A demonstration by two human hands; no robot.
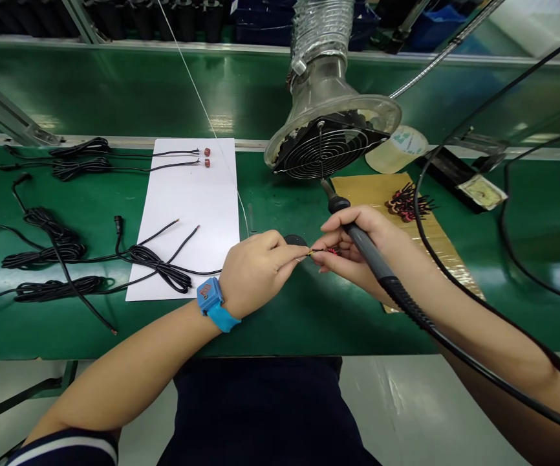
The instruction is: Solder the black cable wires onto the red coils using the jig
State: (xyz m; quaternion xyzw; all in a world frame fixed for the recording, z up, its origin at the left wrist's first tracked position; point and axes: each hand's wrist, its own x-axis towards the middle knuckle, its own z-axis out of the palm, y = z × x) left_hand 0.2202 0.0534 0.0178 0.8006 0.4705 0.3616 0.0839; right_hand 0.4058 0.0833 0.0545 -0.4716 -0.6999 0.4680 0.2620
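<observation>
"What is the left hand [255, 268] doing?"

"Its thumb and fingers are pinched together on thin wire at the end of a black cable [207, 272], which runs in from the white sheet [187, 200]. A blue wrist strap [218, 305] circles that wrist."

"And the right hand [374, 243]?"

"Its fingertips close on a small red-and-black piece [331, 250], right at the left hand's fingertips. A soldering iron [368, 249] lies across the same hand, tip pointing away from the person, just below the fume extractor hood [333, 133]. I can't tell how firmly the iron is gripped."

"So where is the cable's working end?"

"Between the two hands, above the green workbench [280, 330]. Whether the wire and the piece are joined, I can't make out."

"What lies around them?"

"On the left, coiled black cables [50, 252], some partly on the sheet. Two small reddish pieces [207, 158] sit near the bared ends of two cables by the sheet's far edge. On the right, a pile of red-and-black pieces [409, 202] rests on a yellowish mat [438, 259], with a roll of tape [396, 150] just beyond."
</observation>
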